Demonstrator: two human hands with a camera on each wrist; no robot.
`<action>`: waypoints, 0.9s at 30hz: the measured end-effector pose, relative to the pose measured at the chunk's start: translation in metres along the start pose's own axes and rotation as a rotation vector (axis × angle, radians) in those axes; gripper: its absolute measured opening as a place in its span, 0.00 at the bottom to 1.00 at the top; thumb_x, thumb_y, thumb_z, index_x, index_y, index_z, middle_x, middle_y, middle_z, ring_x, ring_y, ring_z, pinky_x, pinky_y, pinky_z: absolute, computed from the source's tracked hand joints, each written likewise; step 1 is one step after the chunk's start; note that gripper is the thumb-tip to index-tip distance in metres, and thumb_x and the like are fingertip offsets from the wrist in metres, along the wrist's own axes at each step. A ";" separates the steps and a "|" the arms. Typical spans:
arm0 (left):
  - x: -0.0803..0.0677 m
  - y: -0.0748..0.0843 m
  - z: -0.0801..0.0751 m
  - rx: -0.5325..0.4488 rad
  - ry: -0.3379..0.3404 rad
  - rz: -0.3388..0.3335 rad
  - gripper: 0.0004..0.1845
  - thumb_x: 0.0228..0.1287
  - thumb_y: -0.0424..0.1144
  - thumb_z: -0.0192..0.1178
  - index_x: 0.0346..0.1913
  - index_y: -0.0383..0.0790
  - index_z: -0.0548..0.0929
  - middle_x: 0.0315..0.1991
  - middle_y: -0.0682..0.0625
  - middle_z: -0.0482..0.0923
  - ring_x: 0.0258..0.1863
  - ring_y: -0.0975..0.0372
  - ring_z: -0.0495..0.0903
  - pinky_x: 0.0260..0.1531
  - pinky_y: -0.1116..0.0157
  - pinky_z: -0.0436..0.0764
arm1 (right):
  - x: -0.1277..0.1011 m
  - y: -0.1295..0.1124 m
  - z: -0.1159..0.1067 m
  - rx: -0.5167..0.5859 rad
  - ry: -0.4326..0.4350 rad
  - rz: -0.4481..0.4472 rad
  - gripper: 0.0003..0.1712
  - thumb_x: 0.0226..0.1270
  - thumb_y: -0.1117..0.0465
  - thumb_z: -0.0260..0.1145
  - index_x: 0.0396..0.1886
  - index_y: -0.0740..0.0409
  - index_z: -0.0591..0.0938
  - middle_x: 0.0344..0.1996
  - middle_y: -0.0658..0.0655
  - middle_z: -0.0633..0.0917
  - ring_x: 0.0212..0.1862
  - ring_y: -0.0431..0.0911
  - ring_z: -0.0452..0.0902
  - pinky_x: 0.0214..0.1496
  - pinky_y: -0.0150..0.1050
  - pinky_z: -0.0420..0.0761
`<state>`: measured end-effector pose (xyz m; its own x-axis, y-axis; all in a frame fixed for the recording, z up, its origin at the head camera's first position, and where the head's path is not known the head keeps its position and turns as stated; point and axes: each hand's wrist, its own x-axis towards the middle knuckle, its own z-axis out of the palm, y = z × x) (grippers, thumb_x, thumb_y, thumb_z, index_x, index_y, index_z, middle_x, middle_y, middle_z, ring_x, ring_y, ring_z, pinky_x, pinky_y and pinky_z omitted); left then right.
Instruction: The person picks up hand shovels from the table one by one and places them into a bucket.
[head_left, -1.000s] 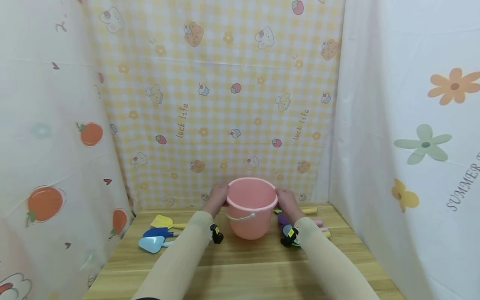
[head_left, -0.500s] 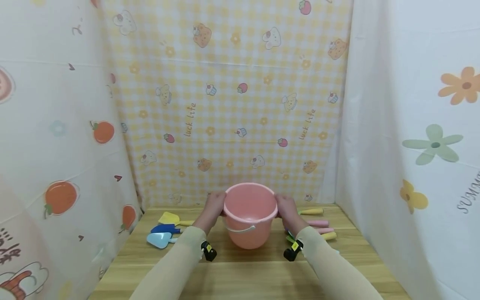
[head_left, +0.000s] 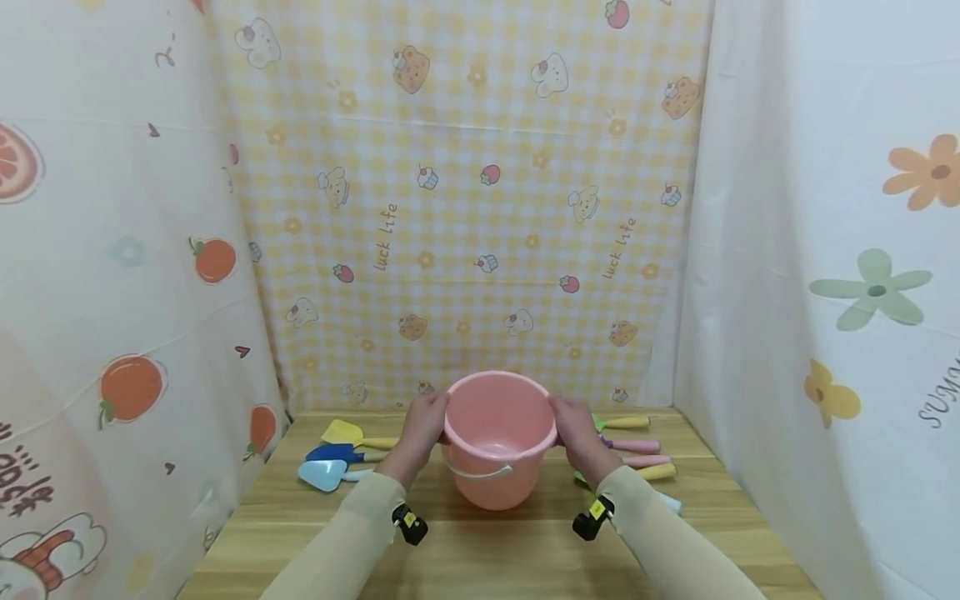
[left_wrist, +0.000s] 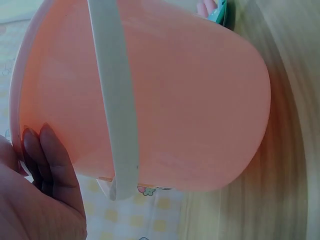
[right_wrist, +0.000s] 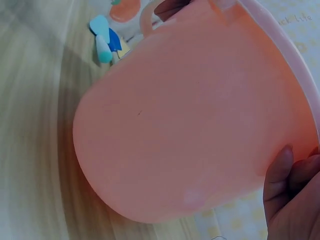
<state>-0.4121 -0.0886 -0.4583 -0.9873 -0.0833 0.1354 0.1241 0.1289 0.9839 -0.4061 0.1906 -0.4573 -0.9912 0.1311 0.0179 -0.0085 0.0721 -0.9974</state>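
A pink bucket (head_left: 495, 479) with a pale bail handle (head_left: 480, 473) hanging on its near side stands mid-table, its mouth tipped slightly toward me. My left hand (head_left: 426, 419) grips the rim on the left. In the left wrist view, that hand's fingers (left_wrist: 57, 160) curl under the rim against the outer wall. On the opposite side my right hand (head_left: 576, 423) holds the rim, fingers (right_wrist: 278, 172) bent beneath it in the right wrist view. The bucket's base is at the tabletop; I cannot tell whether it touches. Inside, only bare pink wall and floor show.
Left of the bucket lie a yellow shovel (head_left: 342, 432), a dark blue shovel (head_left: 333, 452) and a light blue shovel (head_left: 322, 475). Several tools with yellow and pink handles (head_left: 636, 446) lie at right, partly behind my right arm. A checked curtain (head_left: 465, 208) rises behind the wooden table (head_left: 510, 550).
Both hands have brought the bucket nearer to me, keeping their grip on its rim. More of the tools at right shows now. The head view has shifted a little.
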 end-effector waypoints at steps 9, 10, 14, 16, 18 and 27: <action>-0.013 -0.005 -0.002 0.007 -0.010 -0.030 0.20 0.86 0.46 0.52 0.45 0.31 0.84 0.35 0.40 0.84 0.23 0.60 0.81 0.24 0.65 0.85 | -0.011 0.006 -0.001 -0.019 -0.022 0.020 0.29 0.88 0.50 0.57 0.63 0.73 0.83 0.44 0.71 0.88 0.31 0.49 0.85 0.31 0.37 0.86; -0.014 -0.006 -0.002 0.004 -0.009 -0.031 0.20 0.86 0.46 0.52 0.47 0.30 0.85 0.36 0.40 0.84 0.23 0.60 0.81 0.24 0.65 0.85 | -0.011 0.007 -0.001 -0.019 -0.019 0.019 0.29 0.88 0.49 0.57 0.64 0.74 0.82 0.45 0.71 0.88 0.32 0.50 0.85 0.32 0.37 0.86; -0.015 -0.010 -0.002 -0.015 -0.013 -0.035 0.21 0.86 0.46 0.53 0.53 0.28 0.86 0.38 0.38 0.86 0.23 0.61 0.82 0.24 0.65 0.86 | -0.013 0.010 0.000 -0.010 -0.009 0.014 0.29 0.87 0.51 0.58 0.66 0.74 0.82 0.49 0.74 0.87 0.33 0.52 0.87 0.32 0.38 0.87; -0.016 -0.012 -0.002 -0.021 -0.010 -0.043 0.22 0.86 0.46 0.53 0.56 0.28 0.86 0.38 0.39 0.87 0.23 0.61 0.82 0.24 0.65 0.86 | -0.013 0.011 0.000 -0.010 -0.006 0.012 0.29 0.87 0.51 0.58 0.65 0.74 0.82 0.47 0.73 0.88 0.32 0.51 0.87 0.32 0.38 0.87; -0.017 -0.013 -0.002 -0.020 -0.009 -0.046 0.22 0.86 0.46 0.53 0.57 0.27 0.86 0.38 0.39 0.87 0.23 0.61 0.82 0.24 0.65 0.86 | -0.013 0.013 0.001 -0.019 -0.002 0.018 0.29 0.87 0.51 0.58 0.64 0.73 0.83 0.46 0.71 0.88 0.32 0.51 0.86 0.32 0.37 0.87; -0.017 -0.019 -0.002 -0.033 0.001 -0.054 0.22 0.86 0.46 0.52 0.55 0.29 0.86 0.37 0.40 0.86 0.24 0.61 0.81 0.25 0.66 0.85 | -0.015 0.014 0.003 -0.018 0.012 0.021 0.27 0.88 0.50 0.57 0.60 0.72 0.85 0.43 0.70 0.88 0.31 0.49 0.86 0.30 0.36 0.85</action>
<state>-0.3972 -0.0918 -0.4786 -0.9925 -0.0900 0.0822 0.0739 0.0919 0.9930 -0.3921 0.1866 -0.4718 -0.9895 0.1448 -0.0022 0.0149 0.0870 -0.9961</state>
